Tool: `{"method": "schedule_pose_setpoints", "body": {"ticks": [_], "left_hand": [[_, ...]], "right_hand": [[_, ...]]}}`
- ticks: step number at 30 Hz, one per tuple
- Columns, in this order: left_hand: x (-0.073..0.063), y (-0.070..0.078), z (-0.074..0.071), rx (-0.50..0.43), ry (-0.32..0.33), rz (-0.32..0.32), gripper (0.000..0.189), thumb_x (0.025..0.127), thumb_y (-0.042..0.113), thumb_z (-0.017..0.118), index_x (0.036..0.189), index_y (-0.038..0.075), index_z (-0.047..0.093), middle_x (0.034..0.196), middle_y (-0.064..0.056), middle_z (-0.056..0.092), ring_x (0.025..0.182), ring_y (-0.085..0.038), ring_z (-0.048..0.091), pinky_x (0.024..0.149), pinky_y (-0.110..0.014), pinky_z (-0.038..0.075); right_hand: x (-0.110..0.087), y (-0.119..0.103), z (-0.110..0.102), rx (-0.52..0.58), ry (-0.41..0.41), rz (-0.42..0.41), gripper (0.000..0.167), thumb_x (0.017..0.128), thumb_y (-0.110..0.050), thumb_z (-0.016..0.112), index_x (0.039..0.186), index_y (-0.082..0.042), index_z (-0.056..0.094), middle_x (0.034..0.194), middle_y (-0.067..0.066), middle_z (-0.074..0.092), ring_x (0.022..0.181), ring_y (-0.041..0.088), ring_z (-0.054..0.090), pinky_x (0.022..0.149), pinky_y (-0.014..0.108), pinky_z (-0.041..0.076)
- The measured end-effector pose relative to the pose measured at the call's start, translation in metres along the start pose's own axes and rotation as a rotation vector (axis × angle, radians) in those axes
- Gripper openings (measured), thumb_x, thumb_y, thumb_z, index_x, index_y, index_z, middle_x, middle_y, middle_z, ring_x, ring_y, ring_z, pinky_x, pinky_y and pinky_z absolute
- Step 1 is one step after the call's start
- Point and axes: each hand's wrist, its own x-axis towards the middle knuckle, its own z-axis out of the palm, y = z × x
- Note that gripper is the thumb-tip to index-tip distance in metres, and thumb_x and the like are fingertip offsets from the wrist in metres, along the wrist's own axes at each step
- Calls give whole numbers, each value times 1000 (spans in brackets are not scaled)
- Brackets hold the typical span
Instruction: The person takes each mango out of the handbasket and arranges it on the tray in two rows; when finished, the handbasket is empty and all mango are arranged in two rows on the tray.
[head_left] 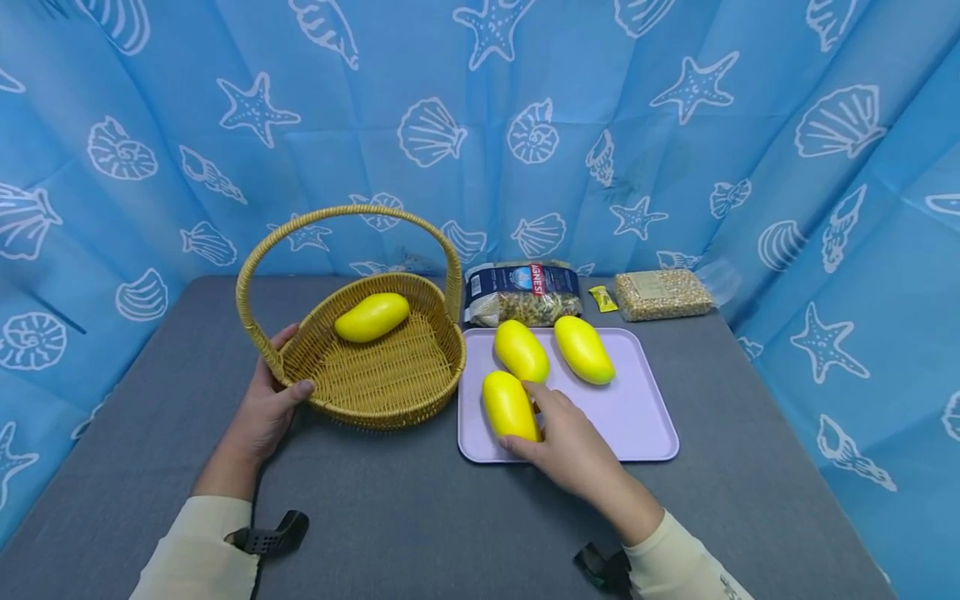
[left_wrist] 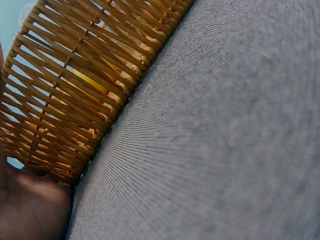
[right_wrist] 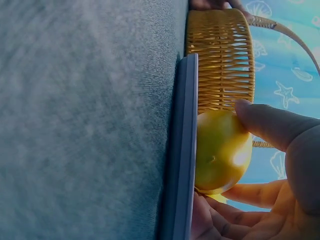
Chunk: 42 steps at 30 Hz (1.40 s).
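Observation:
A yellow mango (head_left: 372, 317) lies inside a woven wicker basket (head_left: 390, 400) with a tall arched handle. My left hand (head_left: 270, 400) grips the basket's left side, thumb over the rim. At the near left of a lilac tray (head_left: 630, 433), my right hand (head_left: 573, 437) holds another mango (head_left: 510, 406) between thumb and fingers. The right wrist view shows the thumb on one side of that mango (right_wrist: 220, 150) and the fingers curled round the other. Two more mangoes, one at the back left (head_left: 522, 352) and one at the back middle (head_left: 584, 350), lie on the tray.
Behind the tray lies a bag of pasta (head_left: 522, 293). To its right are a small yellow packet (head_left: 603, 298) and a clear bag of pale kernels (head_left: 663, 294). The grey-covered table (head_left: 390, 517) meets a blue shell-patterned curtain (head_left: 360, 75) at the back.

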Motion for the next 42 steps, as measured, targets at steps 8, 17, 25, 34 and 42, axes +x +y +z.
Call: {"method": "schedule_pose_setpoints", "body": {"ticks": [8,17,25,34,42], "left_hand": [[-1,-5,-3,-16,-18,23,79,108,-10,58,173,16,21,163,-25,30,138,-29,50,99,-28,53],[0,-3,-2,-17,-11,10,79,109,-10,57,174,17,20,164,-21,30,140,-28,49,100,-28,53],[0,-3,-2,-17,-16,15,79,109,-9,58,174,18,22,163,-24,30,138,-27,50,99,-27,53],[0,-3,-2,-11,-13,17,79,109,-5,61,174,19,22,163,-23,31,138,-28,50,99,-27,53],[0,-2,-2,-1,-12,6,79,110,-6,59,174,19,20,164,-23,29,139,-28,49,99,-27,53]], "right_hand": [[-1,4,2,34,-1,-36,80,97,-38,86,159,-1,51,143,17,63,125,30,63,101,54,53],[1,4,3,49,17,-12,77,96,-35,88,158,-4,54,135,13,66,116,27,63,96,51,54],[1,4,3,42,21,-9,76,96,-35,87,158,-5,54,137,13,66,117,28,64,97,51,54],[0,5,3,33,55,-42,71,98,-38,86,154,-5,58,127,9,67,103,22,63,89,45,54],[0,4,3,41,30,-21,71,98,-36,86,155,-6,58,121,9,70,99,21,64,86,45,56]]}}
